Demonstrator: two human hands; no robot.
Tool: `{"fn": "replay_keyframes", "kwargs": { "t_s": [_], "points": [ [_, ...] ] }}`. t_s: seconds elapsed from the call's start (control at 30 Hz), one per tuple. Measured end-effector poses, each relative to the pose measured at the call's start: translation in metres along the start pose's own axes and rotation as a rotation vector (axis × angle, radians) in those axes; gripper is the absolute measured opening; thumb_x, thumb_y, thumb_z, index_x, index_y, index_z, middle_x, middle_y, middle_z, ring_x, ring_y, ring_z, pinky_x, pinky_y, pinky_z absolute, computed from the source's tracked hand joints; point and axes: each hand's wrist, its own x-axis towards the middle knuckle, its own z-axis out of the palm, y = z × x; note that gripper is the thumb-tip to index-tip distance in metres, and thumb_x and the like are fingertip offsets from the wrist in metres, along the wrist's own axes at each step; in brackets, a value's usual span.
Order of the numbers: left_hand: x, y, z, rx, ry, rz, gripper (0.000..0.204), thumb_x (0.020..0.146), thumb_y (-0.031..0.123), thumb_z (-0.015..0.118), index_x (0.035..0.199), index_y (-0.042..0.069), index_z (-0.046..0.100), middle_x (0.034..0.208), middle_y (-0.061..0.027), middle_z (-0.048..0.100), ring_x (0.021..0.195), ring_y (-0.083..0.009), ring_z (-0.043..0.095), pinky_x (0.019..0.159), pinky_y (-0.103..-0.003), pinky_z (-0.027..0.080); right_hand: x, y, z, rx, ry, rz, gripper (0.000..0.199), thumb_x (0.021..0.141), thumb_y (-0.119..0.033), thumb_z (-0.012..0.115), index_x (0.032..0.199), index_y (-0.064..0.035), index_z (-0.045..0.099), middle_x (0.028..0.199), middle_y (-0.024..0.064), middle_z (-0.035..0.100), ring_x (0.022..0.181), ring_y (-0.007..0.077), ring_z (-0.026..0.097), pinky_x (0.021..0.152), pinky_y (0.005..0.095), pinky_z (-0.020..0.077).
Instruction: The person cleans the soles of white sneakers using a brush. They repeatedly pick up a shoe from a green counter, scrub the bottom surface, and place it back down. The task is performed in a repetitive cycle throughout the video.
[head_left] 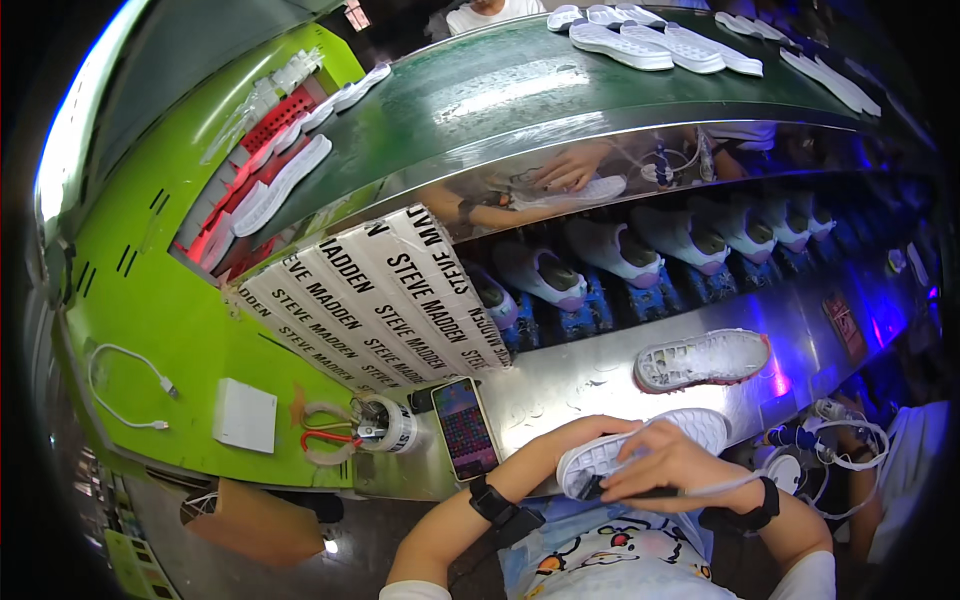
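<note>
A white shoe sole (712, 428) with a ridged pattern is tilted in front of my body, above the near edge of the metal bench. My left hand (608, 426) grips its far side, with the fingers largely hidden behind it. Over the sole's left end, my right hand (662, 466) is closed around a slim brush-like tool (592, 488) with a dark tip. The tip is at the sole's near left edge; whether it touches cannot be made out. Just beyond lies another sole (702, 361), white inside with a grey, reddish-edged side.
A printed cardboard box (370, 300) stands at left, near a phone (464, 428) and a cup of tools (386, 424). Shoe uppers (625, 252) fill the recess behind. Several white soles (620, 46) lie on the green belt (500, 90). Cables (850, 450) hang at right.
</note>
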Motion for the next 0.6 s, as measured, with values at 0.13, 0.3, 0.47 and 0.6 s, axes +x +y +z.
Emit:
{"fn": "replay_keyframes", "kwargs": {
  "t_s": [0.13,0.3,0.47,0.6],
  "points": [
    [-0.026,0.010,0.014,-0.007,0.205,-0.111,0.043,0.093,0.032,0.047,0.116,-0.003,0.056,0.108,-0.0157,0.063,0.094,-0.0222,0.063,0.087,-0.030,0.049,-0.024,0.005,-0.012,0.373,0.004,0.065,0.026,0.068,-0.006,0.073,0.094,-0.0093,0.071,0.094,0.0057,0.068,0.097,0.0205,0.059,0.083,0.0325,0.0480],
    [-0.007,-0.032,0.051,-0.547,0.060,0.690,0.064,0.091,0.048,0.033,0.141,0.008,0.029,0.144,-0.0179,0.031,0.131,-0.0359,0.030,0.110,-0.049,0.022,-0.013,-0.005,-0.004,0.501,0.475,0.376,0.022,0.070,0.000,0.071,0.092,-0.0020,0.071,0.089,0.0114,0.068,0.085,0.0185,0.063,0.075,0.0282,0.0507],
    [0.003,-0.056,0.037,-0.551,-0.428,0.743,0.065,0.091,0.043,0.035,0.143,0.007,0.021,0.143,-0.0181,0.030,0.120,-0.0347,0.042,0.104,-0.047,0.032,0.017,0.008,-0.001,-0.032,0.904,0.333,0.024,0.070,-0.002,0.069,0.095,0.0013,0.067,0.088,0.0095,0.068,0.076,0.0181,0.063,0.075,0.0303,0.0481],
    [0.004,-0.045,0.047,-0.730,-0.370,0.901,0.063,0.090,0.042,0.036,0.140,0.005,0.028,0.141,-0.0173,0.035,0.118,-0.0349,0.044,0.106,-0.047,0.031,0.016,-0.014,0.036,0.059,0.470,0.083,0.023,0.069,0.000,0.069,0.091,-0.0039,0.068,0.086,0.0101,0.068,0.076,0.0211,0.062,0.067,0.0307,0.0461]
  ]
}}
